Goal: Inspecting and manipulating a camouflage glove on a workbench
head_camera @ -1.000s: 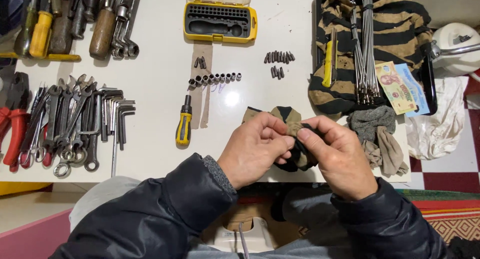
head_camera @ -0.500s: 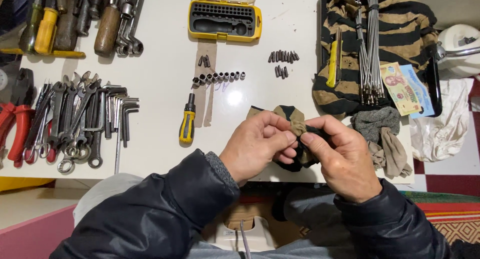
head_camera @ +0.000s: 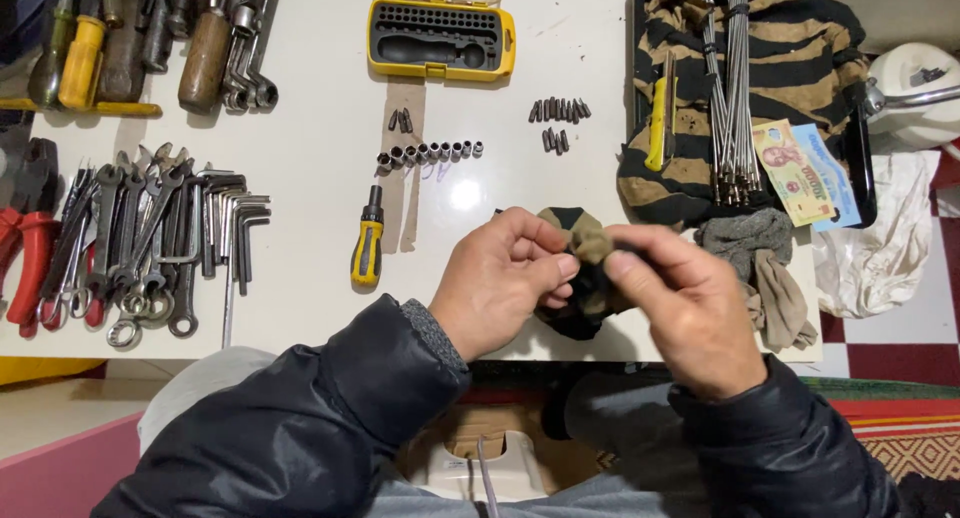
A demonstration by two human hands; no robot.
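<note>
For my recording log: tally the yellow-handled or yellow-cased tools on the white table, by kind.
Yellow bit-set case: 1
Short yellow-and-black screwdriver: 1
Yellow utility knife: 1
Yellow-handled screwdriver, top left: 1
Total: 4

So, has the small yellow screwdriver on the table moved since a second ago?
No. The yellow screwdriver lies in the same spot below the row of sockets.

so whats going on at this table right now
A person in a dark jacket sits at a white table and holds a small tan and black striped rag between both hands, the left hand and right hand pinching it from either side at the near edge. Whether anything is inside the rag cannot be seen. Spread on the table are wrenches, a yellow-handled screwdriver, a row of small sockets and a yellow bit case.
</note>
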